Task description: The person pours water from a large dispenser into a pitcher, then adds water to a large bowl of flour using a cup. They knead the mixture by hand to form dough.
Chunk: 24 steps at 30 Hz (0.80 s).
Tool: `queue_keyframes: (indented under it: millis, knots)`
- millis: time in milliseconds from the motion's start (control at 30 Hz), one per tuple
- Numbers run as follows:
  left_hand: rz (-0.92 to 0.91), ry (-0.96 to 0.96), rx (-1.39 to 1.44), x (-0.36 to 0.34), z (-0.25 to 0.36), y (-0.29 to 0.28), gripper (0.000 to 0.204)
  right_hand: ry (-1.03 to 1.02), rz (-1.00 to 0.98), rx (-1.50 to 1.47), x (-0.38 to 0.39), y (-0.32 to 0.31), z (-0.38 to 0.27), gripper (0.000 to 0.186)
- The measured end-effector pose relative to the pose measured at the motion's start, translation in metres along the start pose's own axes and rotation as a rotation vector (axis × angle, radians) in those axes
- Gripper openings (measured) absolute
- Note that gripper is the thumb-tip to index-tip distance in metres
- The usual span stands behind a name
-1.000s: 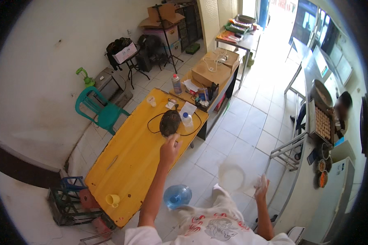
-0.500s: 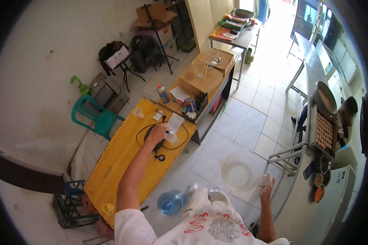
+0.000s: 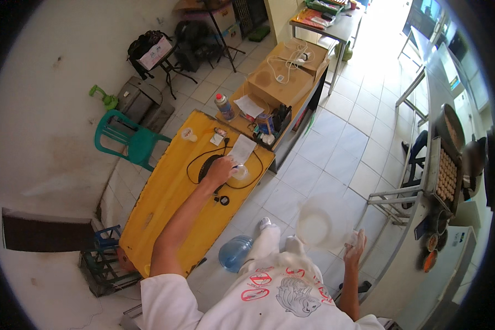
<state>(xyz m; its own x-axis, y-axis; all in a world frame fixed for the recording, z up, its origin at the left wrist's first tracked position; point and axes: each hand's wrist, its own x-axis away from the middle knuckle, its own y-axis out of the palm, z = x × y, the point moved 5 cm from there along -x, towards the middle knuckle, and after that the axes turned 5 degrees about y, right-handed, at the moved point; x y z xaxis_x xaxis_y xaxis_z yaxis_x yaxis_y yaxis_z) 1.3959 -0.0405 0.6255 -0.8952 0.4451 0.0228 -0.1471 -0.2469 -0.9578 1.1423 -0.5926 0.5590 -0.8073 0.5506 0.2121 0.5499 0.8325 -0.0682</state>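
My left hand [image 3: 220, 171] reaches over the yellow table [image 3: 165, 209], its fingers closed on what looks like a clear plastic bottle [image 3: 240, 172]. A dark round object [image 3: 208, 165] with a black cable lies beneath and beside that hand. Low on my right side, my right hand [image 3: 355, 246] grips the rim of a translucent plastic tub [image 3: 315, 223]. The tub hangs above the floor, tilted, with some pale matter that I cannot make out at its bottom. White residue shows on the fingers of my right hand.
A blue water jug [image 3: 235, 253] stands on the floor by my legs. Beyond the table is a desk with cardboard boxes [image 3: 280, 77]. A green chair [image 3: 129, 140] stands left. At right, a person sits beyond a counter with a tray of round balls [image 3: 447, 176].
The view has shifted, and my feet have changed position. The tub has moved slightly left and tilted more. My left hand stays at the bottle on the table.
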Motion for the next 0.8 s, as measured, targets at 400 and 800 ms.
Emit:
queue_keyframes:
  millis: [400, 800]
  knots:
    - [-0.161, -0.28, -0.205, -0.06, 0.071, 0.096, 0.016, -0.038, -0.018, 0.032, -0.004, 0.005, -0.026, 0.033]
    - [0.464, -0.698, 0.282, 0.17, 0.103, 0.165, 0.026, 0.265, 0.113, -0.215, -0.038, -0.057, -0.02, 0.052]
